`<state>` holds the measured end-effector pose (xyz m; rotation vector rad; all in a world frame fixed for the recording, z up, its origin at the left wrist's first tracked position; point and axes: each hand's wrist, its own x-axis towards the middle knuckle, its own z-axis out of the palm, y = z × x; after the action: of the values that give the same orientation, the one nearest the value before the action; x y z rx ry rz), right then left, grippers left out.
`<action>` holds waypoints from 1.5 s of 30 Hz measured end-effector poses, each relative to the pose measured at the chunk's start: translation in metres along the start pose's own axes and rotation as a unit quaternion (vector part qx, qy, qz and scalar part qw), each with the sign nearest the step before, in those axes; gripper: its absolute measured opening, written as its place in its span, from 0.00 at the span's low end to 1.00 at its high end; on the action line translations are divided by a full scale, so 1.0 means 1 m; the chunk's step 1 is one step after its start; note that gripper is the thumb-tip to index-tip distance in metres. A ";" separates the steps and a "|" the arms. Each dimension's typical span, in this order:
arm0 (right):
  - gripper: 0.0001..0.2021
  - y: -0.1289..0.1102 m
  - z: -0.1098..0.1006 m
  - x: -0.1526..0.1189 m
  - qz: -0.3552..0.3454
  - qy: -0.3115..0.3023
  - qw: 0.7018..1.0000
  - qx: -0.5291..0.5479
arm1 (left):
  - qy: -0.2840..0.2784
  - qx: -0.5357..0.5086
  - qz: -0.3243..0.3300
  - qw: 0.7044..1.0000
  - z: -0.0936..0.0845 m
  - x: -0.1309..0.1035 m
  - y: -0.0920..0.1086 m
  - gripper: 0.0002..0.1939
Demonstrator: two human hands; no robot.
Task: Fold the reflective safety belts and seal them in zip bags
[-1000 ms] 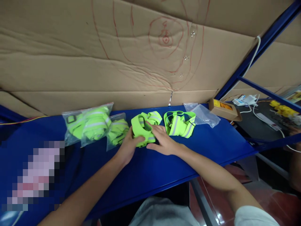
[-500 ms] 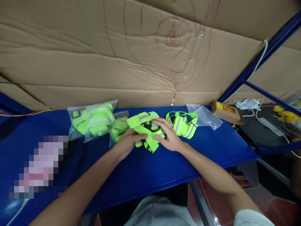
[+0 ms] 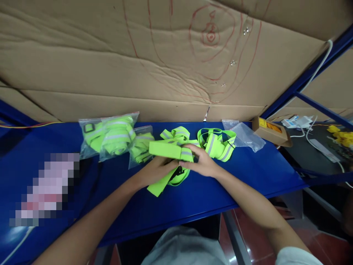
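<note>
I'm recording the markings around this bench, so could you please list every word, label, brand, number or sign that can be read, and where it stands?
No text is readable.
Yellow label on the small cardboard box: too small.
Red marks on the cardboard wall: rings, no clear letters.
White plastic items at right: too small.
Pinkish item at left: pixelated.

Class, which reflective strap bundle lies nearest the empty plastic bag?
The unbagged strap bundle right of the right hand; the held bundle and the bagged ones are farther left.

Three filled bags (image 3: 117, 138), one cardboard box (image 3: 268, 133)
</note>
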<state>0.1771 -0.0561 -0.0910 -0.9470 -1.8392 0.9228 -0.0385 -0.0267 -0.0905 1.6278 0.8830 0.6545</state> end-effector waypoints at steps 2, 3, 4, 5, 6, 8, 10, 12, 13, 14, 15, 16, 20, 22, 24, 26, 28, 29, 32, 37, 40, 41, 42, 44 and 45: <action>0.17 0.001 -0.006 0.004 0.064 0.057 0.994 0.068 | -0.026 -0.006 0.008 1.000 0.000 -0.002 0.001 0.26; 0.17 0.002 -0.009 0.006 0.094 0.094 0.987 0.096 | -0.035 -0.016 0.014 0.999 0.000 -0.003 0.001 0.34; 0.17 0.004 -0.012 0.008 0.119 0.133 0.977 0.117 | -0.038 -0.023 0.022 0.999 -0.001 -0.003 0.001 0.41; 0.18 0.007 -0.014 0.010 0.141 0.171 0.966 0.131 | -0.032 -0.024 0.032 0.999 -0.001 -0.003 0.000 0.44; 0.18 0.010 -0.016 0.011 0.160 0.201 0.956 0.139 | -0.015 -0.020 0.042 0.999 -0.002 -0.002 -0.001 0.44; 0.22 0.017 -0.018 0.012 0.183 0.241 0.945 0.123 | 0.032 -0.015 0.049 0.998 -0.002 0.000 -0.003 0.38; 0.28 0.021 -0.018 0.012 0.157 0.273 0.948 0.043 | 0.068 -0.023 0.047 0.996 -0.003 0.003 -0.003 0.33; 0.32 0.019 -0.018 0.009 0.070 0.316 0.942 -0.094 | 0.112 -0.008 0.060 0.992 -0.005 0.005 -0.003 0.24; 0.33 0.016 -0.018 0.007 0.014 0.338 0.926 -0.166 | 0.144 0.016 0.071 0.987 -0.006 0.006 -0.003 0.18; 0.35 0.011 -0.018 0.005 -0.041 0.356 0.905 -0.228 | 0.176 0.044 0.081 0.980 -0.006 0.006 -0.002 0.13; 0.36 0.005 -0.018 0.003 -0.093 0.366 0.884 -0.276 | 0.203 0.064 0.089 0.973 -0.007 0.007 -0.002 0.10; 0.36 -0.001 -0.017 0.001 -0.139 0.360 0.870 -0.308 | 0.219 0.067 0.092 0.969 -0.007 0.007 -0.002 0.09; 0.22 -0.013 -0.012 -0.003 -0.226 0.115 0.907 -0.336 | 0.166 -0.085 0.051 0.981 -0.006 0.006 0.001 0.19; 0.15 -0.010 -0.008 -0.002 -0.196 0.005 0.925 -0.324 | 0.111 -0.190 0.001 0.975 -0.004 0.004 0.003 0.27; 0.16 -0.005 -0.003 -0.002 -0.158 -0.026 0.941 -0.300 | 0.077 -0.282 -0.048 0.955 -0.003 0.003 0.005 0.31; 0.22 0.001 0.000 -0.002 -0.134 -0.044 0.953 -0.269 | 0.078 -0.355 -0.075 0.928 -0.003 0.004 0.007 0.31; 0.31 0.004 0.001 -0.002 -0.121 -0.057 0.956 -0.260 | 0.102 -0.407 -0.085 0.904 -0.005 0.005 0.009 0.28; 0.36 0.006 0.001 -0.002 -0.116 -0.062 0.955 -0.265 | 0.111 -0.427 -0.086 0.893 -0.007 0.006 0.010 0.26; 0.45 0.006 -0.002 0.000 -0.109 -0.074 0.953 -0.274 | 0.094 -0.476 -0.086 0.870 -0.011 0.009 0.012 0.18; 0.36 -0.004 -0.007 -0.009 -0.127 -0.107 0.954 -0.249 | 0.093 -0.447 -0.041 0.889 -0.005 0.005 0.016 0.10; 0.32 -0.002 -0.010 -0.012 -0.128 -0.033 0.933 -0.334 | 0.131 -0.370 -0.033 0.919 -0.003 0.009 0.010 0.13; 0.31 0.000 -0.010 -0.011 -0.138 0.001 0.921 -0.363 | 0.159 -0.345 -0.027 0.925 -0.005 0.011 0.006 0.13; 0.30 0.002 -0.010 -0.010 -0.144 0.026 0.912 -0.384 | 0.192 -0.320 -0.017 0.928 -0.007 0.013 0.002 0.13; 0.30 0.004 -0.009 -0.009 -0.151 0.075 0.892 -0.419 | 0.273 -0.262 0.030 0.925 -0.008 0.014 -0.004 0.15; 0.31 0.003 -0.008 -0.008 -0.151 0.085 0.885 -0.431 | 0.312 -0.202 0.079 0.925 -0.008 0.013 -0.005 0.14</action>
<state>0.1879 -0.0603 -0.0938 -1.1455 -2.1739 -0.2266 -0.0389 -0.0109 -0.0943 1.1246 0.9831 1.4200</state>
